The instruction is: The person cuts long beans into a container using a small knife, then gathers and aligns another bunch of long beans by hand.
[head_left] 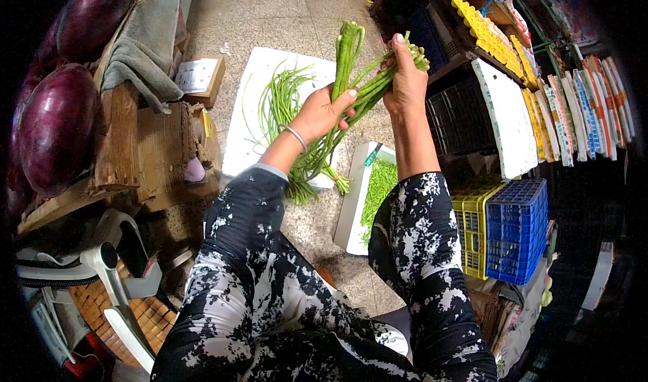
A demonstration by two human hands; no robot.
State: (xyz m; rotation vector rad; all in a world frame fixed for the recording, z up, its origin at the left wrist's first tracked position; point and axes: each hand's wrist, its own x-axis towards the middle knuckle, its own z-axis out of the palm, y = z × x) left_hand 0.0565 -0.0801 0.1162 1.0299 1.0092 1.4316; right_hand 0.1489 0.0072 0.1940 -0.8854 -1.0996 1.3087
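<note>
A bunch of long green yardlong beans (370,90) is held up in front of me between both hands. My left hand (318,114) wraps around its middle, with some stalks standing upright past the thumb. Closed near the cut ends, my right hand (407,78) has its thumb pointing up. The lower part of the bunch hangs behind my left wrist. Beneath, more yardlong beans (280,95) lie on a white board (253,71). One bundle end (334,174) has a reddish tie around it.
A white box (346,223) holds short green bean pieces (379,189) and a green-handled tool (372,155). Yellow and blue crates (516,230) stand right, below foam boards (506,122). Purple onions (57,129) and a wooden crate (118,135) are left, near a chair (111,267).
</note>
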